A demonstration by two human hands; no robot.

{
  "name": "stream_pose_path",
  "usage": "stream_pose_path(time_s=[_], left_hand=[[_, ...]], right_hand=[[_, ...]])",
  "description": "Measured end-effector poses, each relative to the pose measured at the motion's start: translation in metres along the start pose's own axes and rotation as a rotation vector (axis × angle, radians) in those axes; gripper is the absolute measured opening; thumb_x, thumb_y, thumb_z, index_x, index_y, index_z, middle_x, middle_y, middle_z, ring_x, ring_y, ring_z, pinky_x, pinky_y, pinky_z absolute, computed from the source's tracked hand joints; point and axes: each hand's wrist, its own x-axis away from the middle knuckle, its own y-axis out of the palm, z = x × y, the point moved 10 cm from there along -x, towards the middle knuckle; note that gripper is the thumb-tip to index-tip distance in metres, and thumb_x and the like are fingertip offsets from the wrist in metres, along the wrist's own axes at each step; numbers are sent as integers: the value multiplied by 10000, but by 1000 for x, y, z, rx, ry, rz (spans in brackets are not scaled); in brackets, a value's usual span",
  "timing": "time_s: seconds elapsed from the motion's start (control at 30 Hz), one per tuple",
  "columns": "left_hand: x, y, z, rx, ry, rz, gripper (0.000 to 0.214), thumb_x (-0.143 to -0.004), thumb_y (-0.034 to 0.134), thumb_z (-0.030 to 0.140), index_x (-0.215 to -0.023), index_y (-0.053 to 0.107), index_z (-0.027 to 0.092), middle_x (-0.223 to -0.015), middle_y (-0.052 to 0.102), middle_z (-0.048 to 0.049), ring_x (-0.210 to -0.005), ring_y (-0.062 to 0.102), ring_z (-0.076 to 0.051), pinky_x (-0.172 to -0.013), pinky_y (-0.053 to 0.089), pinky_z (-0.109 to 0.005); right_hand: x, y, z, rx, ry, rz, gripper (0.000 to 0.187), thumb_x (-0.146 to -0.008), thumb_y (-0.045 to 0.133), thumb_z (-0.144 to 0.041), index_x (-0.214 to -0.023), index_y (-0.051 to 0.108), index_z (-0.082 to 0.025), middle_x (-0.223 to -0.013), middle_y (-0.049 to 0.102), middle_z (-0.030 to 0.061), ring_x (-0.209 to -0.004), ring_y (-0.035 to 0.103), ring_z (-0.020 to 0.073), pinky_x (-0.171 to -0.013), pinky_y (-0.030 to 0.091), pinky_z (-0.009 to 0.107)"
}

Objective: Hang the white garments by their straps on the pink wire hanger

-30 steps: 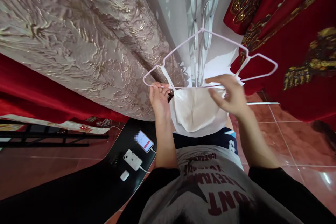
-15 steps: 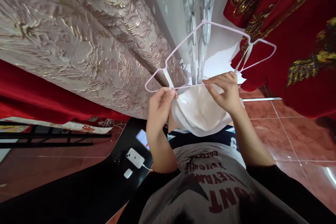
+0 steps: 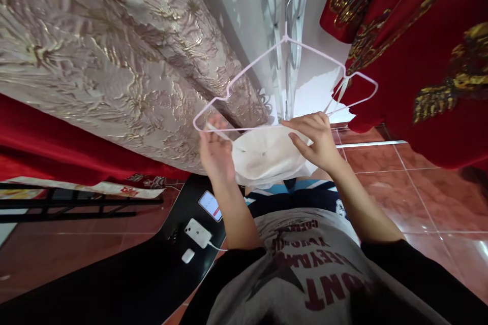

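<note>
Left to right: beige brocade [image 3: 125,81] hangs at far left. Black table [image 3: 163,259] below, with a white-backed phone [image 3: 198,232] and a lit phone [image 3: 211,205].

Left hand [image 3: 218,150]: fingers loosely spread at the hanger's lower left, left strap [image 3: 221,133] across them. Blurred, can't tell if it's pinched.

White garment [image 3: 267,155] sits between the hands, below the hanger's lower bar, in front of the person's shorts. Looks light, soft, floppy; likely folds under any pull. Best hold: straps near the top edge.

Pink hanger [image 3: 285,38]: thin, probably light and springy, maybe slick. Steady it by the bar.

Right hand [image 3: 312,137]: fingertips at the lower bar, thumb apart below. Can't tell if it grips. Right strap [image 3: 343,85] is looped at the right notch; red fabric [image 3: 415,122] beyond.

Vs half a second ago: left strap is off its notch, left hand further out, garment more crumpled. Right strap unchanged.
</note>
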Motion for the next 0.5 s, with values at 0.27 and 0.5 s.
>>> stream_pose_path(time_s=[0.27,0.5], left_hand=[[34,59,-26,9,-5,-203,502,-875,729,703,-854,640,209,-813,720,-72,-888,781,-224,-460,417,-201],[24,55,-27,-13,50,-118,534,-897,681,732,-817,573,215,-760,667,-33,-797,755,-175,-470,423,-188]], right_hand=[[23,-52,19,-92,130,493,360,-979,646,-311,-1337,681,-336,-1360,675,98,-1179,674,264,-951,564,467],[-5,-61,67,-311,391,179,170,-945,667,-360,-1029,736,-229,-851,703,31,-657,587,144,-584,481,321]])
